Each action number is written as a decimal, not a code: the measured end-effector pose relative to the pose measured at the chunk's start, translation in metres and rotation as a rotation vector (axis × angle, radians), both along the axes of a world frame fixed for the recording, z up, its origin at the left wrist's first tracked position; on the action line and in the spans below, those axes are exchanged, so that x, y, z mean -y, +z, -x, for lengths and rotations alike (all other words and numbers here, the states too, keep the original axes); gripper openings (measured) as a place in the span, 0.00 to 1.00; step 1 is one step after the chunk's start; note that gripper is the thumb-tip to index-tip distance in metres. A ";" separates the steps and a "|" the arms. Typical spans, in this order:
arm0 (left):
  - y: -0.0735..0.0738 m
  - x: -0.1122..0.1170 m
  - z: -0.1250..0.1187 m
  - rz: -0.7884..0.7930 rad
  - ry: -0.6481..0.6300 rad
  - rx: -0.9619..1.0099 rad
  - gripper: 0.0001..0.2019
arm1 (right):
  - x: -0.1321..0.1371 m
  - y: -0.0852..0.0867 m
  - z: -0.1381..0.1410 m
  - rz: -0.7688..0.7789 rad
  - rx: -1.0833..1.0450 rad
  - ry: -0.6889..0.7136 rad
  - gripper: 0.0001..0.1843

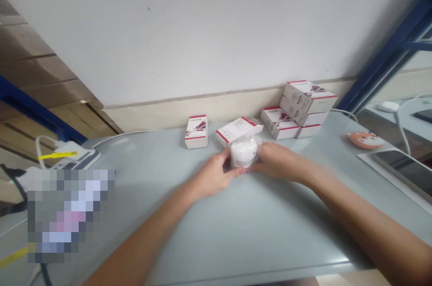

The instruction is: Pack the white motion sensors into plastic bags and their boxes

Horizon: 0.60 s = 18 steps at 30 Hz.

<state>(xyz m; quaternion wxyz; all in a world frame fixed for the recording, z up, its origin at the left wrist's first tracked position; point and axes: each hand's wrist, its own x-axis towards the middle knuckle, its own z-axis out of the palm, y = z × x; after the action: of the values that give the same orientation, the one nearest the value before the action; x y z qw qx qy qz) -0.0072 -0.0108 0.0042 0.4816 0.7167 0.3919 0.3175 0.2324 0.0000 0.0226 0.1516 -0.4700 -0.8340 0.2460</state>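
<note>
Between both hands, just above the grey table, is a white rounded device (243, 154) wrapped in clear plastic; its exact kind does not show. My left hand (218, 171) grips its left side with thumb and fingers. On the right side, my right hand (273, 160) is closed on the device and its wrapping, its fingertips partly hidden. Right behind the device lies a white and red carton (238, 130) with a raised flap at its right end. Another small white and red carton (196, 131) stands farther left.
Several similar cartons (308, 104) are stacked at the back right against the wall. An orange animal-faced object (366, 139) and a dark flat device (405, 169) lie at the right. At the left are a power strip (86, 158), cables and a pixelated area.
</note>
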 end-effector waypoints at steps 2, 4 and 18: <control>0.000 0.002 -0.002 0.004 0.019 -0.014 0.25 | 0.002 0.001 0.002 -0.016 0.010 0.005 0.08; -0.001 0.004 -0.005 -0.005 0.073 -0.020 0.28 | 0.004 0.003 0.004 -0.042 0.036 0.016 0.06; 0.034 -0.012 -0.002 0.493 0.217 0.924 0.21 | 0.013 0.024 0.013 -0.023 -0.406 -0.045 0.19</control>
<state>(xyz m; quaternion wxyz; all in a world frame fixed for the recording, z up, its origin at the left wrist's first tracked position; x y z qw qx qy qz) -0.0053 0.0014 0.0381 0.7224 0.3232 0.2739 0.5466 0.2191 -0.0125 0.0466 0.3273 -0.4276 -0.7783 0.3228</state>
